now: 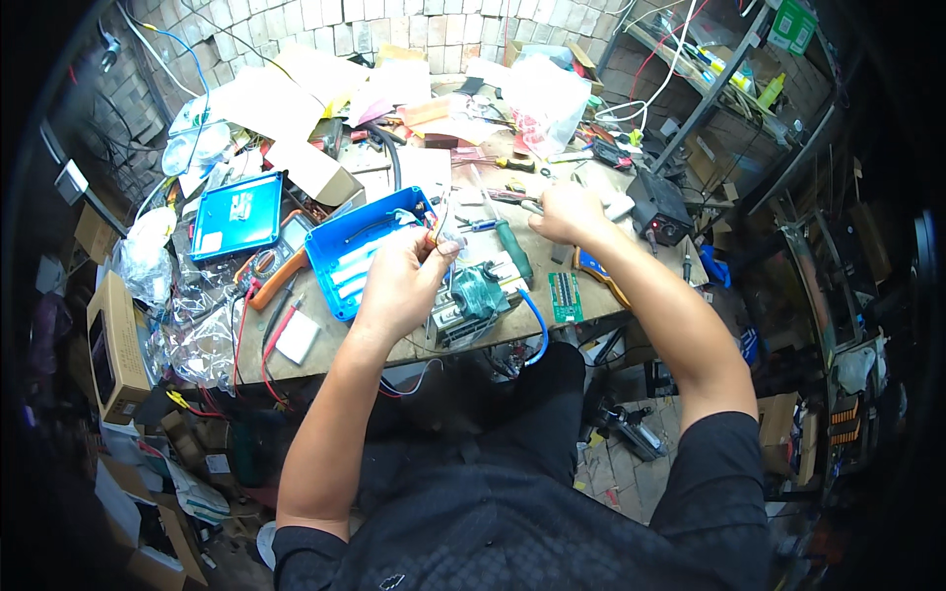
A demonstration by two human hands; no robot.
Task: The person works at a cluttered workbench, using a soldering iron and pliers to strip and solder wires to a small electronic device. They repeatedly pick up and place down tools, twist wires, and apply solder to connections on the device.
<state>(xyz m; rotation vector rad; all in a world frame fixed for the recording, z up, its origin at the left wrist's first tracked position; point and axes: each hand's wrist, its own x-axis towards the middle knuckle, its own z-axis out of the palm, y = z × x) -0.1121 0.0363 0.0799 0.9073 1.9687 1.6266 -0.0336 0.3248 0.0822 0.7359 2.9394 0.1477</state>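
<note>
1. Two hands: the left hand and the right hand.
2. Two blue plastic case halves: an open shell and a flat lid.
3. One green-wrapped battery pack.
4. One small green circuit board.
5. One black soldering station.

Both bare forearms reach far forward. The left hand is curled, fingertips pinched together at centre. The right hand, farther and to the right, is closed in a loose fist.
</note>
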